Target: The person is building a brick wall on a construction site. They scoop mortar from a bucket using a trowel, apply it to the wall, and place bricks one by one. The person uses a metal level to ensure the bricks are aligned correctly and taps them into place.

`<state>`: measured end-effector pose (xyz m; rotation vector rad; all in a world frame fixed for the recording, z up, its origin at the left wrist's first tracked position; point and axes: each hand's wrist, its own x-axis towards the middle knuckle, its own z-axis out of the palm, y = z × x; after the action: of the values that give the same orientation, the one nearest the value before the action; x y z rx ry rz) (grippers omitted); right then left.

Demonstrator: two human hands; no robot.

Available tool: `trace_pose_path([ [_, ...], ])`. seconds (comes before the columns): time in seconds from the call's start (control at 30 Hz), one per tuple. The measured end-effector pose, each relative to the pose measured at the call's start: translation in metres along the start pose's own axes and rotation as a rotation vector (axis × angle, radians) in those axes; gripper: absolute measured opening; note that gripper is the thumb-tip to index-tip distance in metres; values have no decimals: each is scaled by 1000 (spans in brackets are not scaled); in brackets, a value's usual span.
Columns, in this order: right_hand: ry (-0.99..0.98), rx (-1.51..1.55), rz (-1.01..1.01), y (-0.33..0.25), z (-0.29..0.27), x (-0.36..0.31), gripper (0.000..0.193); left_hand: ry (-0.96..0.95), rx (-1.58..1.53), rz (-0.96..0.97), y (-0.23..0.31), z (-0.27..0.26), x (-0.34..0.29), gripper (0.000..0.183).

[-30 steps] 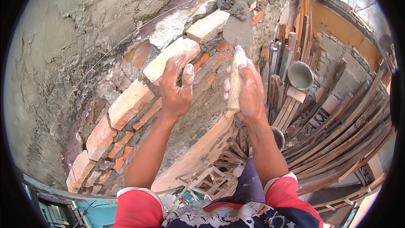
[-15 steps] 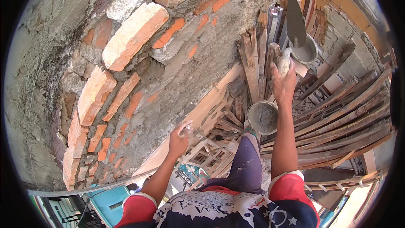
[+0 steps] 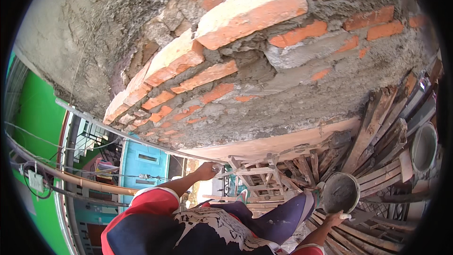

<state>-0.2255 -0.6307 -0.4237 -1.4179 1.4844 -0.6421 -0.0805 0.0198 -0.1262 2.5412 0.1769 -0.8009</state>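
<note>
A grey, roughly rendered wall (image 3: 61,28) fills 10 o'clock. At 9 stands a bright green wall (image 3: 35,108), with a stair flight (image 3: 94,148) between 8 and 9. A turquoise panelled door (image 3: 128,160) sits at 8. Weathered timber planks (image 3: 371,132) lean between 3 and 4, in daylight.

The bucket (image 3: 358,193) is round and grey, with its open mouth facing up. Inside the bucket there is dark grey mortar (image 3: 340,195), lying below the rim. The trowel (image 3: 347,216) is just beside the bucket's near rim; its pale handle end shows, while its blade is hidden.
</note>
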Motion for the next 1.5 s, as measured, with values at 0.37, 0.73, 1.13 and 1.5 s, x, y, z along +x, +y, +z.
trace_pose_path([
  [0.37,-102,-309,-560,-90,61,35,85,-62,-237,-39,-41,45,-20,45],
  [0.73,-487,-61,-609,-267,30,-273,63,-217,-904,91,-13,80,-39,59],
  [1.13,-1280,-261,-241,-253,-2,-569,36,302,-2007,-456,-102,27,-122,36],
  [1.5,-1714,-1242,-1630,-361,-17,-630,44,1134,-1939,-151,-181,-8,-272,58],
])
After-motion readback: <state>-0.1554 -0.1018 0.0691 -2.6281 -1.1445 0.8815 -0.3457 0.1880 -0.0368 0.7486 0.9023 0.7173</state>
